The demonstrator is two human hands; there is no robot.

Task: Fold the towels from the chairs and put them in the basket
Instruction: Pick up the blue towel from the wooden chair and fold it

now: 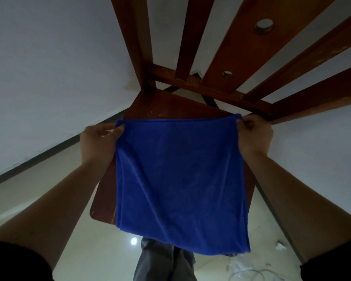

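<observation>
Blue microfibre towel (178, 179) hangs doubled over the brown wooden chair (150, 104) seat, top corners pinched by left hand (98, 140) and right hand (253, 136), both gripping cloth. Glossy tiled floor (101, 250) below.

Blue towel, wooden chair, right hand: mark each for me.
blue towel (176, 179): head view, middle of the cloth.
wooden chair (160, 106): head view, bare seat.
right hand (253, 136): head view, back of hand.

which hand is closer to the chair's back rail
Right. The right hand pinches the towel corner right by the rail; the left hand holds the other corner, farther off.
</observation>
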